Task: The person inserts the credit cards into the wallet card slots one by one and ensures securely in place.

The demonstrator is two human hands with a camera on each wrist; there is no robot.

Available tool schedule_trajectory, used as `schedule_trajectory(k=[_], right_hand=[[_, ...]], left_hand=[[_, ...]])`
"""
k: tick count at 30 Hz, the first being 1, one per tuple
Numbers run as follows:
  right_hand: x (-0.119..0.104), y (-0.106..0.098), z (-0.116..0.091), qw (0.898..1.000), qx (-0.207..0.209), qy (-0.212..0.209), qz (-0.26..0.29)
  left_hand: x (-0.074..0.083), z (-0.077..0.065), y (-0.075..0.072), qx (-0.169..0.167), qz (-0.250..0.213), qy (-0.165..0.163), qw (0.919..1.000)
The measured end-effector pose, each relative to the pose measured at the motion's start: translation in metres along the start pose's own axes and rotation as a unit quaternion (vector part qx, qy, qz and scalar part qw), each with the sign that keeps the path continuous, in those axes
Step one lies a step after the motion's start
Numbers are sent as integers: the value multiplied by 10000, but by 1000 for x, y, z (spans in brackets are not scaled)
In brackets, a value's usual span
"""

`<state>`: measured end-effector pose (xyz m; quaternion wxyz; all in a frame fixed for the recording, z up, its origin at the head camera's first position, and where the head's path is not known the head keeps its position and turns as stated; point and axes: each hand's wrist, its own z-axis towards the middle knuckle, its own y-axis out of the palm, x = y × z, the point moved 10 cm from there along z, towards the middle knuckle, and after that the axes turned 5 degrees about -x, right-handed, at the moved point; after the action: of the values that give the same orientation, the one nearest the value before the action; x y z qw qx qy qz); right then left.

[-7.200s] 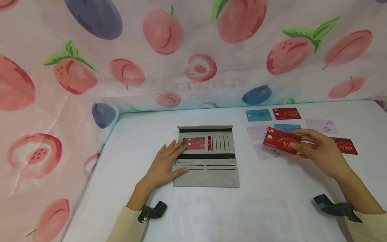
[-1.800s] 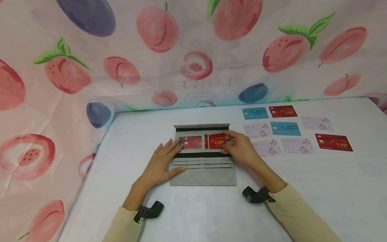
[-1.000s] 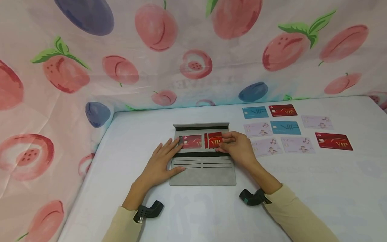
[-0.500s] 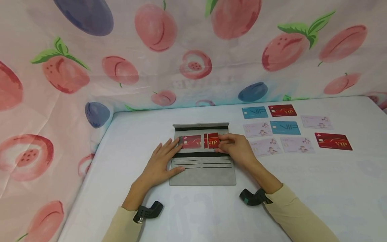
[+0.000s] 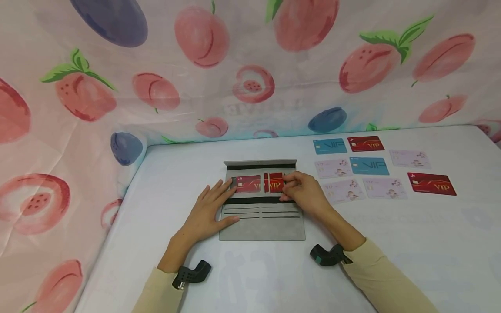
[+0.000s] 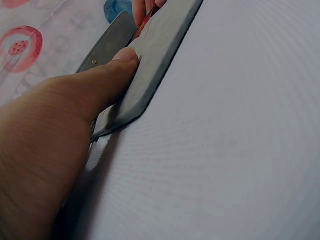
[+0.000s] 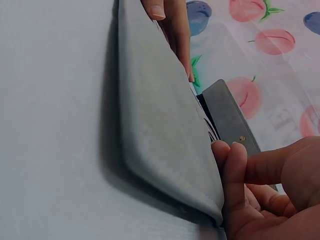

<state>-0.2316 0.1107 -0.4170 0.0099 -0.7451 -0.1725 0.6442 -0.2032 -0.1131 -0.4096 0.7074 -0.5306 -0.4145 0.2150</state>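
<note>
A grey wallet lies unfolded on the white table, with card slots and a black band across it. My left hand rests spread on its left side, fingertips by a red VIP card behind a clear window; the left wrist view shows the thumb on the wallet's edge. With my right hand I pinch the right end of another red VIP card, whose left part sits inside an upright slot on the wallet's right half. A narrow red strip of a card shows just left of it.
Loose cards lie right of the wallet: blue VIP cards, red VIP cards and several pale pink ones. A fruit-print cloth hangs behind and to the left of the table.
My right hand has carried the red card left from above the loose cards to the wallet and slid it leftward into the slot. My left hand has stayed put.
</note>
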Motion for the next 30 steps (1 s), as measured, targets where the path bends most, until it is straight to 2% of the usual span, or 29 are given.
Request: schedule_trajectory(k=[10,20,30], right_hand=[[-1,4,0,9999,61,-112,61],[-5,5,-4,9993,283,-146,-214],[0,5,-3,9992,384,-15,86]], left_hand=[[1,-1,0,10,-32,-7,10000],[0,0,0,-11,-2,-1,10000],[-2,0,1,-24,-5,-15,10000]])
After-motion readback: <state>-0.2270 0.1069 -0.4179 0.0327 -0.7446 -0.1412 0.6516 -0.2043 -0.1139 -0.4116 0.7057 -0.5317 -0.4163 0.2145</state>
